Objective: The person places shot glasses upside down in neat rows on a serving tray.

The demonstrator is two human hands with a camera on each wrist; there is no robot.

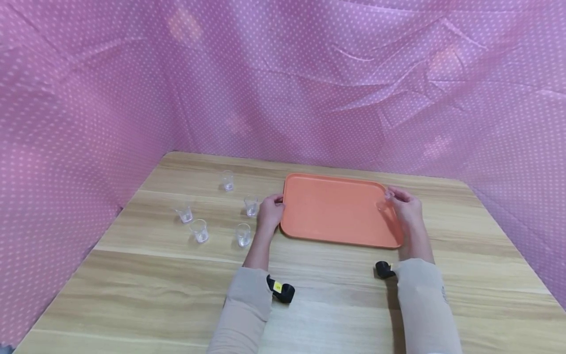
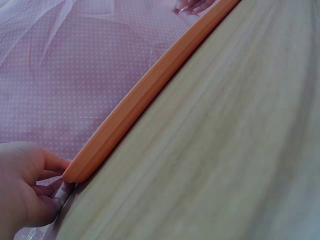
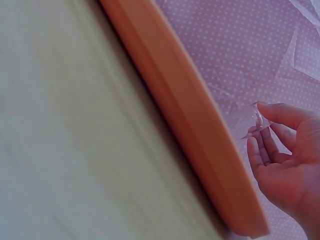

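Got my left hand [image 1: 270,213] gripping the orange tray [image 1: 333,211] by its left edge, right hand [image 1: 409,209] pinching a clear cup [image 3: 258,120] over the tray's right end.

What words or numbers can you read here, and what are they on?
Nothing can be read for sure.
Yellow label on the black device at the left wrist: mark too small to read.
Grey mark on the right sleeve: too blurred to read.
Orange tray: no writing seen.

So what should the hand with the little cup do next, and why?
Perhaps set the clear cup upright on the orange tray: the right hand pinches it tilted over the tray's right end, and the left hand holds the left edge.
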